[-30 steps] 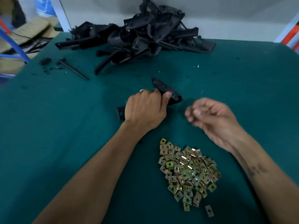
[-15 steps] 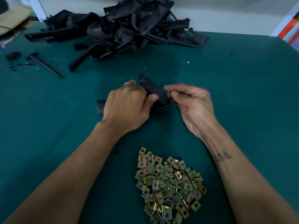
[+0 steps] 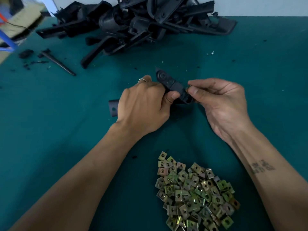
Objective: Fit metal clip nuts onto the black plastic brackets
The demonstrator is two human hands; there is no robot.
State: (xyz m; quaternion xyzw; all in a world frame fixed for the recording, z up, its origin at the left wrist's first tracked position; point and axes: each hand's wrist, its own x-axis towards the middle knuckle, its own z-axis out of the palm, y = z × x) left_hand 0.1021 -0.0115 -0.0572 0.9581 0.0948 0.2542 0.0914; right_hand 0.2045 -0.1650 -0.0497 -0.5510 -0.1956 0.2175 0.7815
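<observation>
A black plastic bracket point(image 3: 168, 82) lies across the middle of the green table, and my left hand point(image 3: 143, 107) grips it around its middle, thumb on top. One bracket end sticks out left of my wrist. My right hand point(image 3: 220, 104) pinches a small metal clip nut point(image 3: 189, 88) between thumb and forefinger, right against the bracket's right end. The nut is mostly hidden by my fingertips. A heap of brass-coloured clip nuts point(image 3: 195, 192) lies near the table's front, between my forearms.
A big pile of black plastic brackets point(image 3: 133, 22) fills the back of the green table point(image 3: 50, 130). A thin black rod point(image 3: 58, 63) and small black bits point(image 3: 25, 53) lie at the back left. A white wall runs behind.
My right hand came in from the right and reached the bracket's right end with a nut pinched in its fingertips. My left hand kept its grip on the bracket.
</observation>
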